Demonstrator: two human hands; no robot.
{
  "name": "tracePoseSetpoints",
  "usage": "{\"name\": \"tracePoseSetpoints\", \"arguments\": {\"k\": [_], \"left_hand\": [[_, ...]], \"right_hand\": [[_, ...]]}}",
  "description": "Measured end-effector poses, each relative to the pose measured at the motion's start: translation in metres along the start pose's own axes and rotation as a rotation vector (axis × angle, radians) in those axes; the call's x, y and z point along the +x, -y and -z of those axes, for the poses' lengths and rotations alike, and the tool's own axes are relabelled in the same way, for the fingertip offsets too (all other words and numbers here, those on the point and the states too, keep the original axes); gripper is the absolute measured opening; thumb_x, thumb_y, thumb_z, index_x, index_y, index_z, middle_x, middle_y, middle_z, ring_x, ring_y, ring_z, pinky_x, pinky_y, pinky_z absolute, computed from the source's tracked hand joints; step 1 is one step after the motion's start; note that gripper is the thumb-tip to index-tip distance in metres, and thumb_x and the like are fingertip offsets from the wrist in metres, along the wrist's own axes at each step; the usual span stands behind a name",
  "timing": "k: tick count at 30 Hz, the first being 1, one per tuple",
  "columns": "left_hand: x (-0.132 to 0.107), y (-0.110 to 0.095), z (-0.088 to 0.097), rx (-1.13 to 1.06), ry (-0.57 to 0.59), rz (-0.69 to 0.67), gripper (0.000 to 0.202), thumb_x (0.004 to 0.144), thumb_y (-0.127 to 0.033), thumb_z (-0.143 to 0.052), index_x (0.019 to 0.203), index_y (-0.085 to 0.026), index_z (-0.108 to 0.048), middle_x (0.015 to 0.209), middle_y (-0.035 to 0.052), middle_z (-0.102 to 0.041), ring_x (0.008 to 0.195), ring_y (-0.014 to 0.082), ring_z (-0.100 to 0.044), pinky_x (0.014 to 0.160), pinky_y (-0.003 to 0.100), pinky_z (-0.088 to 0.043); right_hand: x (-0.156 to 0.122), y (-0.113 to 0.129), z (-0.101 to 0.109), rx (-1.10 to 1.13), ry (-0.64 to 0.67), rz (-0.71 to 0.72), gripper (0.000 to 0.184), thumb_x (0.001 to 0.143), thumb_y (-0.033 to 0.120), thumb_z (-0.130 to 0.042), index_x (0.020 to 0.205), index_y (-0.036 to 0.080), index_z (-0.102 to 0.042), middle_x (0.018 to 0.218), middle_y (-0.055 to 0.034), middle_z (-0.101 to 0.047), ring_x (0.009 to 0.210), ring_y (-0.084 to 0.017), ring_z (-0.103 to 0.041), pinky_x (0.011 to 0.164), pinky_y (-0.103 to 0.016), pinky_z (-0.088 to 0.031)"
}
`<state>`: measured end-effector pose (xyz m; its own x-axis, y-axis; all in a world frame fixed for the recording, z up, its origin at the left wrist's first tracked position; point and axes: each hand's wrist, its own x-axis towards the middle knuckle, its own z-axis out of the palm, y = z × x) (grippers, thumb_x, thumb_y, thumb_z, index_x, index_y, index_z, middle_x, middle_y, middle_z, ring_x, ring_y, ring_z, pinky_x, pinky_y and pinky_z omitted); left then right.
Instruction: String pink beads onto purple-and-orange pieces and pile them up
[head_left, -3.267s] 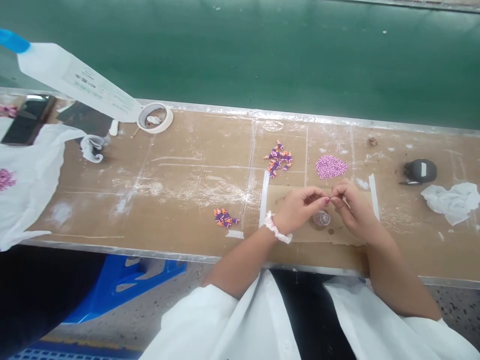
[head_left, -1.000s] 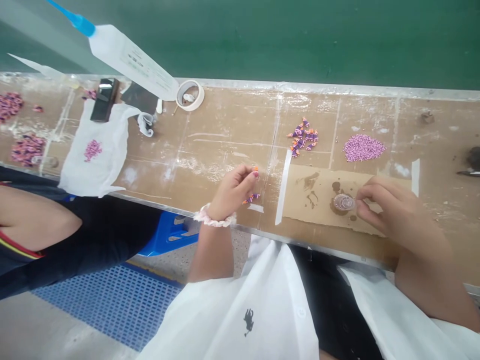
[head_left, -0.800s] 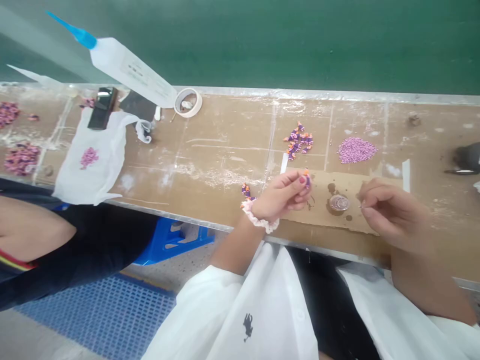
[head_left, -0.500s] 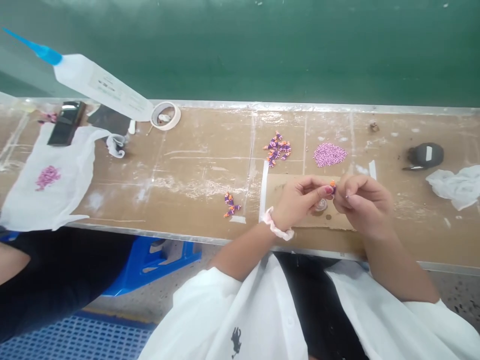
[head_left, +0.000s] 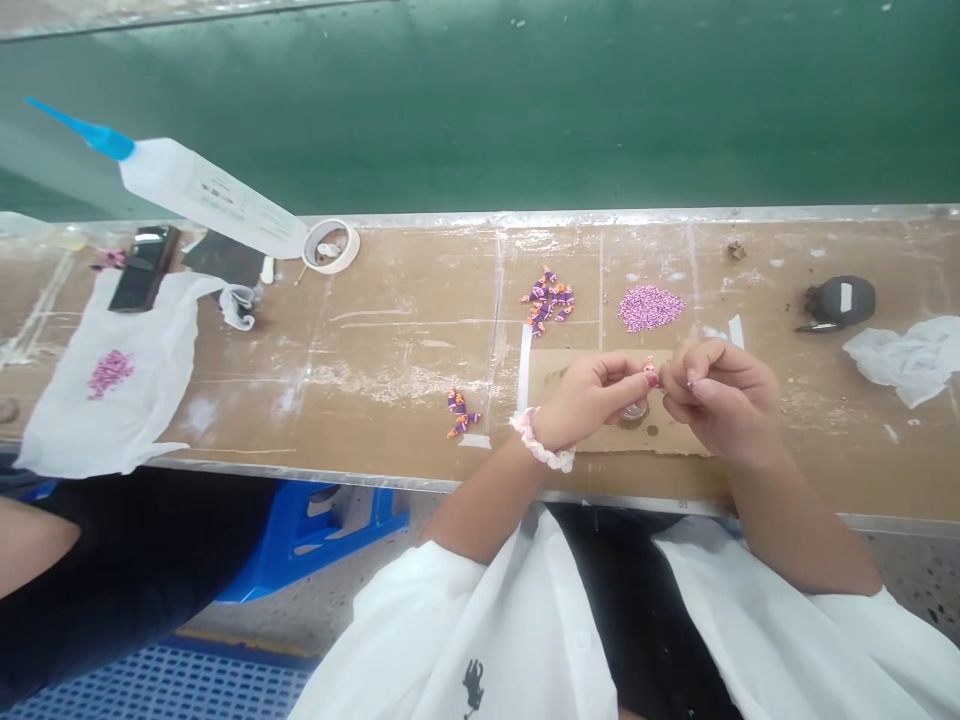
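My left hand [head_left: 592, 400] pinches a tiny purple-and-orange figure [head_left: 649, 368] at its fingertips, over a taped cardboard sheet [head_left: 555, 365]. My right hand [head_left: 720, 395] is curled in a pinch against the figure; what it grips is too small to see. A small clear dish [head_left: 634, 411] lies on the cardboard just under the fingertips. A heap of the same figures [head_left: 547, 298] and a pile of pink beads [head_left: 649, 307] lie beyond my hands. A few more figures [head_left: 459, 412] rest to the left near the front edge.
A glue bottle with a blue nozzle [head_left: 202, 190] hangs at upper left beside a tape roll [head_left: 331, 245]. A white cloth with pink beads [head_left: 120, 390] and a phone [head_left: 145, 280] lie left. A dark object [head_left: 838, 300] and crumpled tissue [head_left: 904, 358] are right. Another person's legs [head_left: 112, 570] are at lower left.
My left hand picked a figure from the small group on the left and carried it right to meet my right hand over the dish. The camera view swung back to the right.
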<state>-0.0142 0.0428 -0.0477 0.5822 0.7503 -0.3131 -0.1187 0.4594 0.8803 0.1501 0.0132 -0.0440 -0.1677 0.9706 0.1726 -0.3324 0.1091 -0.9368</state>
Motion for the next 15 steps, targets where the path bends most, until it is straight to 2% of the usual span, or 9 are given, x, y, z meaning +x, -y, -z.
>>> {"name": "tracePoseSetpoints", "arguments": {"k": [2, 4, 8, 12, 15], "left_hand": [[-0.001, 0.0, -0.004, -0.27, 0.001, 0.076, 0.03, 0.075, -0.042, -0.075, 0.077, -0.013, -0.064, 0.053, -0.0091, -0.031, 0.045, 0.0016, -0.024, 0.041, 0.015, -0.02], [-0.002, 0.002, -0.011, -0.494, -0.025, 0.121, 0.032, 0.072, -0.04, -0.079, 0.081, -0.013, -0.066, 0.055, -0.01, -0.023, 0.047, 0.0015, -0.02, 0.039, 0.012, -0.014], [-0.008, 0.005, -0.028, -0.72, -0.058, 0.185, 0.031, 0.069, -0.038, -0.082, 0.078, -0.013, -0.066, 0.057, -0.0094, -0.023, 0.047, 0.0012, -0.019, 0.036, 0.009, -0.015], [-0.012, 0.004, -0.039, -0.778, -0.082, 0.182, 0.029, 0.07, -0.037, -0.081, 0.076, -0.012, -0.067, 0.057, -0.0087, -0.029, 0.047, 0.0002, -0.02, 0.036, 0.008, -0.018], [-0.013, 0.002, -0.041, -0.785, -0.092, 0.176, 0.03, 0.069, -0.037, -0.082, 0.08, -0.013, -0.07, 0.058, -0.0086, -0.031, 0.046, -0.0003, -0.021, 0.036, 0.008, -0.019]], "right_hand": [[-0.004, -0.001, 0.0, -0.185, -0.075, 0.087, 0.009, 0.086, 0.015, -0.058, 0.08, 0.022, -0.057, 0.067, 0.0034, -0.046, 0.052, -0.009, -0.041, 0.044, -0.023, -0.032], [-0.007, -0.001, -0.002, -0.473, -0.154, 0.192, 0.013, 0.083, 0.01, -0.057, 0.079, 0.022, -0.055, 0.068, 0.0032, -0.048, 0.057, -0.01, -0.045, 0.049, -0.024, -0.036], [-0.009, -0.002, -0.008, -0.956, -0.178, 0.428, 0.018, 0.078, 0.006, -0.057, 0.079, 0.023, -0.05, 0.066, 0.0041, -0.05, 0.056, -0.01, -0.047, 0.047, -0.024, -0.037], [-0.008, -0.004, -0.008, -1.101, -0.201, 0.556, 0.02, 0.078, 0.005, -0.057, 0.081, 0.023, -0.05, 0.068, 0.0028, -0.054, 0.059, -0.011, -0.053, 0.044, -0.022, -0.04], [-0.009, -0.005, -0.007, -1.164, -0.198, 0.589, 0.021, 0.077, 0.004, -0.058, 0.08, 0.023, -0.05, 0.067, 0.0025, -0.054, 0.061, -0.011, -0.056, 0.042, -0.021, -0.041]]}}
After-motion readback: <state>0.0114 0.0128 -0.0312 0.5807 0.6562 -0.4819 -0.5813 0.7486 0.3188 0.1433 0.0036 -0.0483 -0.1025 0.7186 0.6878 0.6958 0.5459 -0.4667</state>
